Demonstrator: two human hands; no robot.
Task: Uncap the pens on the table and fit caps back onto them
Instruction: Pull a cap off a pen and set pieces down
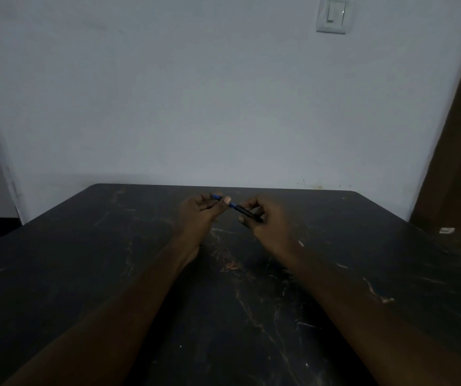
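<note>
Black table [84,274]: dark stone-look top with pale and rust veins, rounded far corners; it fills the lower half of the view and its far edge meets the wall [168,107].
Left forearm: comes in from the lower left and rests along the table top.
Left hand [198,213]: raised at the far middle of the table, fingers curled, thumb laid across the pen [237,208] and pinching its blue end against the fingertips.
Pen position: held in the air between both hands, above the far middle of the table, tilted down from upper left to lower right. A short blue tip shows past the left thumb, more blue shows between the hands, and a black section runs into the right hand.
Cap: too small and dim to tell whether it is seated or partly pulled.
Right hand [265,221]: just beside the left, fingers curled round the black section, gripping it.
Right forearm: comes in from the lower right, over the table.
Light switch [332,14]: white plate high on the wall, right of centre.
Wooden panel [460,162]: brown, upright, at the right edge.
White object [446,230]: small, low beside the panel; cannot identify.
</note>
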